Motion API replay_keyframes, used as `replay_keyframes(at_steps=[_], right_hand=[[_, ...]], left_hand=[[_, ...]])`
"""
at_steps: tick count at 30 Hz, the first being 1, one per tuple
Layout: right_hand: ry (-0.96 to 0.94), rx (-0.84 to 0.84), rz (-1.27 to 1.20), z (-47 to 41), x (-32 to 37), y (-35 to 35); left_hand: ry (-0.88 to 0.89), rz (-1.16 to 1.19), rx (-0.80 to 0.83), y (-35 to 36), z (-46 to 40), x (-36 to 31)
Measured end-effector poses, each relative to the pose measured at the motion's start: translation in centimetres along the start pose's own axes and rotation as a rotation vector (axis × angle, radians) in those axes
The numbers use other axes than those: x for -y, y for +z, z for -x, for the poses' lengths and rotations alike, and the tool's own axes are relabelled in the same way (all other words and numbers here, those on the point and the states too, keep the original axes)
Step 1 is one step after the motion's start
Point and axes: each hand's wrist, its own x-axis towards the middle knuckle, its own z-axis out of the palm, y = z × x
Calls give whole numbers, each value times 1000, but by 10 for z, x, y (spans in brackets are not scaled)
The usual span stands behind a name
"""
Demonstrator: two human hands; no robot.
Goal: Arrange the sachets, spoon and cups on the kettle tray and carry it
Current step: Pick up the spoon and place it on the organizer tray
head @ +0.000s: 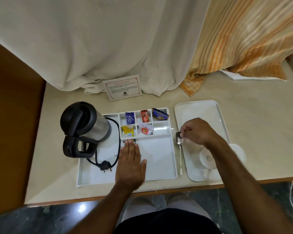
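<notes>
Sachets in kettle tray compartments, one compartment bare.

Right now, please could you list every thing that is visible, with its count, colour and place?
kettle tray: 1, white, table centre
kettle: 1, black and steel, tray's left
plug: 1, black, on tray
sachets: 5, mixed colours, tray compartments
spoon: 1, silver, between the trays
plain tray: 1, white, right
cups: 2, white, upside down on plain tray
card: 1, white, behind
curtains: 2, cream, orange striped
left hand: flat on tray
right hand: pinching spoon
</notes>
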Motion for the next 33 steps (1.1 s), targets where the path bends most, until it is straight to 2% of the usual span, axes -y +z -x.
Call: replay_keyframes(at_steps=[3, 5, 10, 16, 19, 22, 24, 27, 30, 33], right_hand=[[-27, -23, -79, 5, 17, 24], [-24, -36, -39, 7, 24, 47], [-8, -297, -36, 16, 20, 80], [-54, -421, -69, 34, 21, 104], [-42, -508, -186, 47, 29, 95], [-198, -671, -225, 70, 32, 70], [-254, -762, -186, 85, 24, 50], [-194, -844, -28, 103, -8, 20], [-89, -729, 113, 113, -56, 1], [128, -389, 111, 115, -97, -5]], left_hand=[[-10, 14, 6, 1, 1, -3], [-16, 11, 15, 2, 3, -3], [-10, 10, 29, 0, 1, -4], [-25, 22, 44, 1, 5, -1], [-43, 6, 76, 3, 6, 0], [-60, 48, 59, -3, 12, 4], [-50, 121, -38, -12, 18, 1], [46, 204, -139, -28, 15, -31], [109, 281, 6, -44, 2, -93], [116, 276, 165, -47, -10, -151]])
